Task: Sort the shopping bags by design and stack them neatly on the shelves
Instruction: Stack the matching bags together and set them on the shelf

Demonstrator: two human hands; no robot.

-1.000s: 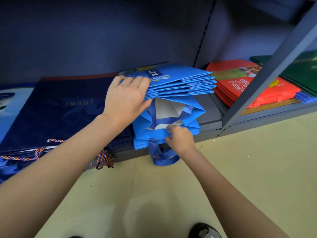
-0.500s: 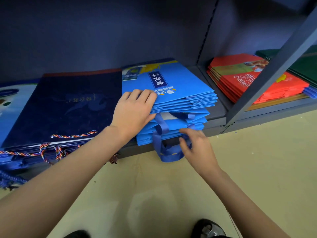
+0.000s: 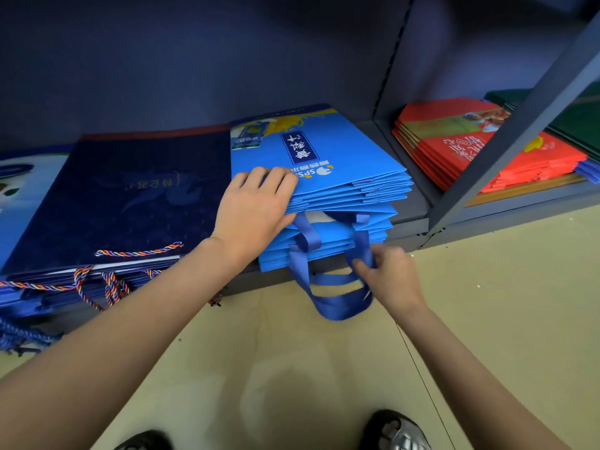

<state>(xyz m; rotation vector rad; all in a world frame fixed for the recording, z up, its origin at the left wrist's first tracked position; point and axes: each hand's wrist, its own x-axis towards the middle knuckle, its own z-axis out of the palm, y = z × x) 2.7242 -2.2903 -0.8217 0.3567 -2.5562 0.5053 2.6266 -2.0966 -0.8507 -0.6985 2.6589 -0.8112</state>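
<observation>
**Blue bags being squared up on a low shelf**

At far left, a pale bag (image 3: pixel 13 190) is lying partly out of frame on the shelf (image 3: pixel 407 227). Next to it, a stack of navy bags (image 3: pixel 130 196) is sitting flat, its striped rope handles (image 3: pixel 107 284) spilling over the front edge. The left hand (image 3: pixel 256 209) is resting on the near left corner of the blue bags (image 3: pixel 337 177), fingers laid flat on the top bag and thumb tucked under the upper bags. The stack is sitting mid-shelf, touching the navy one. Below, ribbon handles (image 3: pixel 328 293) are hanging from the lower bags over the floor (image 3: pixel 292 368); the right hand (image 3: pixel 389 277) is pinching one of them with curled fingers. Beyond a grey post (image 3: pixel 506 141), red bags (image 3: pixel 480 151) are lying stacked in the next bay.
</observation>
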